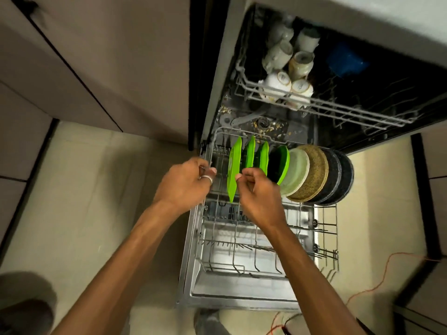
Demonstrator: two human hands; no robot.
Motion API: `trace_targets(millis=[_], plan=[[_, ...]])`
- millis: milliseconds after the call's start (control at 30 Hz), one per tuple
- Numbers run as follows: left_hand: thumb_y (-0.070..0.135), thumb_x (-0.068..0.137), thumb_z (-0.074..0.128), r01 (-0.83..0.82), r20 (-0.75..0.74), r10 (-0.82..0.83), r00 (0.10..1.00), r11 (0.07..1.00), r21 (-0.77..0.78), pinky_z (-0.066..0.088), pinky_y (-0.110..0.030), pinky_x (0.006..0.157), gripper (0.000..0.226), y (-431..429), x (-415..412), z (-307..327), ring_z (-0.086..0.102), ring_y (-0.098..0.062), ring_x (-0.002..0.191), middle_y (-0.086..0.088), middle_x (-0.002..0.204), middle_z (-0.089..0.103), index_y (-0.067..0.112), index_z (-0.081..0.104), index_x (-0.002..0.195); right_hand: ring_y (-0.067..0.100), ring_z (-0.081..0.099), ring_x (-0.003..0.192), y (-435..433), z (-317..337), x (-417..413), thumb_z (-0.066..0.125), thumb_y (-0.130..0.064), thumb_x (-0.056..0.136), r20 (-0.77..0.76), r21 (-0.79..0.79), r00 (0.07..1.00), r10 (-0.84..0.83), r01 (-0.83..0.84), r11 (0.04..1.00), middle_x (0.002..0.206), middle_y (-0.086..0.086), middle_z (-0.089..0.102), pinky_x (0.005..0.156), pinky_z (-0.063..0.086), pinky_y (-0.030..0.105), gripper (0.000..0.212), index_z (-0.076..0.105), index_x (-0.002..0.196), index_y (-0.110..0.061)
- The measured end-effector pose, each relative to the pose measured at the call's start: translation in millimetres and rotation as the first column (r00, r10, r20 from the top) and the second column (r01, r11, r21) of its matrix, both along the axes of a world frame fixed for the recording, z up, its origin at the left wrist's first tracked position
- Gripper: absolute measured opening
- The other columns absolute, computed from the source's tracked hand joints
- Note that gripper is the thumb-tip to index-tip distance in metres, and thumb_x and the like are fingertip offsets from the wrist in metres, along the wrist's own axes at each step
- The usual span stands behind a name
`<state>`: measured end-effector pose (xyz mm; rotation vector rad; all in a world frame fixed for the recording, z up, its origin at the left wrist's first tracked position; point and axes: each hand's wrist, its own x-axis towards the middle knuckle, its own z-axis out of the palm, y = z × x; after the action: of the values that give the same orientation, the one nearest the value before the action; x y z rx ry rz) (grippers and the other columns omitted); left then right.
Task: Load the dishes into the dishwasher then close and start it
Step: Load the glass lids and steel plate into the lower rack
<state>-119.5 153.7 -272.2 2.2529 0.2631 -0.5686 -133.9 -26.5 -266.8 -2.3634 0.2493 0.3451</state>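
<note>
At plate (234,170) edge, hands (260,197) (curled)

Head view, seemingly steep, over dishwasher (242,288).

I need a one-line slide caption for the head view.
Left hand and right hand at the lower rack beside upright green plates.

glossy green plastic plates (234,169), wire metal rack (266,250), seemingly ceramic cups (278,56).
</note>
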Motion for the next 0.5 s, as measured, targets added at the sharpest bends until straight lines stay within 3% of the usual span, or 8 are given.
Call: trace_targets(millis=[100, 233, 400, 500], plan=[[0.044, 0.101, 0.055, -0.067, 0.056, 0.072, 0.996, 0.995, -0.078, 0.039, -0.011, 0.065, 0.029, 35, -16, 84, 0.059, -0.001, 0.078, 0.019, 0.089, 0.064, 0.027, 0.062, 0.123, 0.008, 0.067, 0.101, 36, 87, -12, 0.058, -0.036, 0.101, 0.056, 0.044, 0.998, -0.023, 0.021, 0.999, 0.108, -0.002, 0.073, 0.09, 0.057, 0.033, 0.03, 0.064, 0.121, -0.014], [0.043, 0.099, 0.057, -0.167, 0.114, 0.188, 0.976, 0.971, -0.172, 0.052, -0.03, 0.089, 0.03, 96, -39, 189, 0.067, -0.013, 0.098, 0.013, 0.099, 0.071, 0.028, 0.063, 0.124, 0.001, 0.066, 0.098, 103, 207, -27, 0.06, -0.035, 0.1, 0.103, 0.107, 0.995, -0.017, 0.006, 0.994, 0.103, -0.011, 0.07, 0.09, 0.055, 0.027, 0.026, 0.064, 0.119, -0.018], [0.044, 0.097, 0.061, -0.203, 0.241, 0.245, 0.939, 0.961, -0.186, 0.053, -0.028, 0.089, 0.03, 193, -72, 309, 0.07, -0.009, 0.096, 0.01, 0.107, 0.075, 0.028, 0.066, 0.122, 0.0, 0.067, 0.099, 209, 338, -48, 0.06, -0.041, 0.098, 0.185, 0.159, 0.982, 0.037, -0.067, 0.985, 0.107, -0.01, 0.073, 0.09, 0.055, 0.029, 0.028, 0.065, 0.119, -0.023], [0.042, 0.097, 0.062, -0.214, 0.298, 0.261, 0.918, 0.96, -0.181, 0.053, -0.028, 0.089, 0.03, 250, -90, 371, 0.069, -0.008, 0.093, 0.013, 0.1, 0.072, 0.027, 0.066, 0.123, -0.001, 0.067, 0.1, 271, 392, -57, 0.061, -0.042, 0.097, 0.231, 0.195, 0.969, 0.082, -0.129, 0.972, 0.109, -0.01, 0.073, 0.091, 0.054, 0.027, 0.029, 0.066, 0.119, -0.023]])
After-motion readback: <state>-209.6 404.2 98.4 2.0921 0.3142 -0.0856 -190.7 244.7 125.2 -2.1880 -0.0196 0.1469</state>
